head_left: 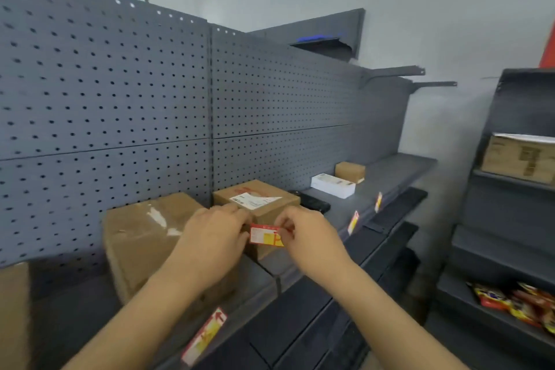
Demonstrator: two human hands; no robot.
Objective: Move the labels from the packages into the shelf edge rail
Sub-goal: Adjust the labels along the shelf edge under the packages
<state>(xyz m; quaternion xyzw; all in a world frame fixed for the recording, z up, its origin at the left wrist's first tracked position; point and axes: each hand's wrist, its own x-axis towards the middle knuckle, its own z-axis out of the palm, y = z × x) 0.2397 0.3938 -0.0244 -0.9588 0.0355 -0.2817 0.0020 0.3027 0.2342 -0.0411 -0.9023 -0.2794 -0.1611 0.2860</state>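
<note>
grey shelf (399,173) | on it: brown boxes (144,237), white box (332,185), black device (310,203)

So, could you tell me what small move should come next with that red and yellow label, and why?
Probably lower the red and yellow paper label, pinched by left hand and right hand, into the dark shelf edge rail below; three labels already sit there.

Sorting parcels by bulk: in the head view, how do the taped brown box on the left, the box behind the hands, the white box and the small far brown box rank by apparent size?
1. Taped brown box
2. Box behind the hands
3 and 4. White box and small far brown box: they look alike in size, so unranked.
The last two stand farther from the camera, so true sizes are unsure.
</note>
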